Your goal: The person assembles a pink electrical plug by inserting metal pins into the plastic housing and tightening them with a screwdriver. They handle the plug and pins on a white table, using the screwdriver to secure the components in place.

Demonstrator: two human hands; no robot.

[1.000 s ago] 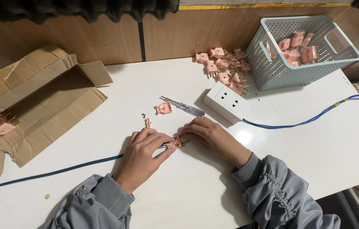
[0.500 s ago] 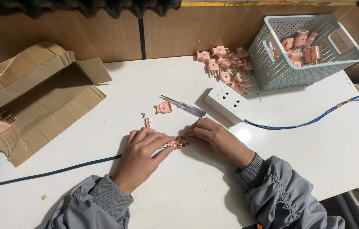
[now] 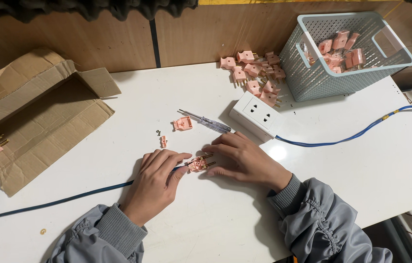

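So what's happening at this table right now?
A person in a grey jacket works on a pink plug at the end of a dark cable on a white table. The left hand and right hand both touch the plug, its brass pins pointing right. A loose pink cover, a screwdriver and a white socket block lie just beyond. More plugs sit heaped beside a grey basket.

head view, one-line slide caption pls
Both hands, left hand and right hand, pinch a small pink two-pin plug on a white table.
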